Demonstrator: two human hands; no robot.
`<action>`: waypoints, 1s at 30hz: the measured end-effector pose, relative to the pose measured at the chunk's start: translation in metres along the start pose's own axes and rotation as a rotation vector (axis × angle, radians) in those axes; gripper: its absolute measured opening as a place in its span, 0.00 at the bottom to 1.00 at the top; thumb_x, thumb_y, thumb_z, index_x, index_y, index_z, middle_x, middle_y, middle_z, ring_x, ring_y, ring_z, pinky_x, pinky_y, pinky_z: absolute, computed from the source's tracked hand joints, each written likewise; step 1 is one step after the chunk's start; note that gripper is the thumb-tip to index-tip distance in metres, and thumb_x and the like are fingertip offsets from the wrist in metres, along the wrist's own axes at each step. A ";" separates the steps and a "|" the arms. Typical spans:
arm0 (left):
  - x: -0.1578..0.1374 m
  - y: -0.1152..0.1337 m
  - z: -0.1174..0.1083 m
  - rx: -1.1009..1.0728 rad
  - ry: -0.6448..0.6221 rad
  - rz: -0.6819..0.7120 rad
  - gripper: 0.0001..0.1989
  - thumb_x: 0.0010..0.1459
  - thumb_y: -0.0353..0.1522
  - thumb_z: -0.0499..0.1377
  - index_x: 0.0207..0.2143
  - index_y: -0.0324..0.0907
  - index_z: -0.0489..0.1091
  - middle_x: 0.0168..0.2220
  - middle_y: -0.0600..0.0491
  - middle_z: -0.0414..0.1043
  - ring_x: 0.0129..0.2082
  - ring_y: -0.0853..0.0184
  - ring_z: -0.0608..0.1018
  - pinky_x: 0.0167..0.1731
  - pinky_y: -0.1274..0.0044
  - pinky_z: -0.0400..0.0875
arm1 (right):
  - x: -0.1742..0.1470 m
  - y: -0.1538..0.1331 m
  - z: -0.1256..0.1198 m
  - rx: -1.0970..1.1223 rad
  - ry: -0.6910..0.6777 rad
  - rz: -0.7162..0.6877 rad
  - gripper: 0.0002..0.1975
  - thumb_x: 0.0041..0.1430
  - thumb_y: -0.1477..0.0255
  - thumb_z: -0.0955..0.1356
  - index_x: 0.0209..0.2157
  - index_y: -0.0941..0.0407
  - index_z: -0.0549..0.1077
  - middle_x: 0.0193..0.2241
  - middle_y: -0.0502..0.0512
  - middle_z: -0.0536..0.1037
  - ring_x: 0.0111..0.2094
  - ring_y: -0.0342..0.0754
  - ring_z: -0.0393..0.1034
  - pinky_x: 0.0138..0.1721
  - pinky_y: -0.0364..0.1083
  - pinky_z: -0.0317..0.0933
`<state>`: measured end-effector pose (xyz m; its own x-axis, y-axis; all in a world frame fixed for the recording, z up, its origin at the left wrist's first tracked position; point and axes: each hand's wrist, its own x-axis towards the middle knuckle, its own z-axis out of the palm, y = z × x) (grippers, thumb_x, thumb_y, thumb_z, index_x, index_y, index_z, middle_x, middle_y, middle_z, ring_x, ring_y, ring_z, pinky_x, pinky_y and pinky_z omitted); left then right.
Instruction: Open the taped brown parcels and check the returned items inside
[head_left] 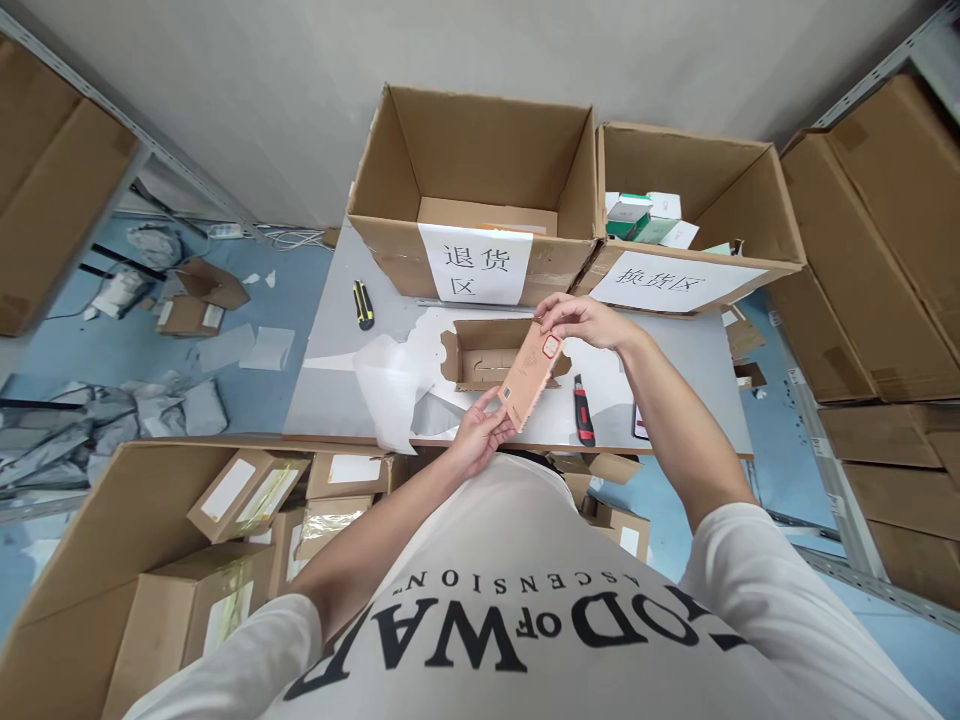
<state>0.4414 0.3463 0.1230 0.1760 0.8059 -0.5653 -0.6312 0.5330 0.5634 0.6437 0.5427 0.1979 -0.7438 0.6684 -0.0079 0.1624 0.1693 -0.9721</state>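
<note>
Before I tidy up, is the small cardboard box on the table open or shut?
Open. The small cardboard box shows its inner walls and bottom behind the flat orange package.

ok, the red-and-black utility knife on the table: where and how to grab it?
Probably mid-body, from above, thumb and fingers pinching its long sides: the utility knife lies flat on the table, narrow, its length running away from the wearer. The right hand would first need to release the flat package.

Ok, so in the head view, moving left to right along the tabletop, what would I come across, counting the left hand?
Yellow-and-black cutter → left hand → held flat package → red-and-black cutter → partly hidden phone-like object.
</note>
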 end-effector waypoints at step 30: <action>0.004 -0.003 -0.005 0.214 0.001 0.108 0.21 0.44 0.46 0.69 0.31 0.36 0.74 0.34 0.46 0.79 0.28 0.67 0.80 0.33 0.76 0.71 | 0.009 -0.013 0.012 -0.109 -0.014 0.314 0.13 0.48 0.63 0.73 0.31 0.58 0.80 0.25 0.53 0.80 0.25 0.43 0.69 0.25 0.42 0.62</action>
<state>0.4402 0.3462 0.1162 0.1157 0.8609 -0.4955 -0.4716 0.4867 0.7354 0.6269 0.5379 0.2076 -0.6550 0.6903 -0.3073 0.4529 0.0332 -0.8910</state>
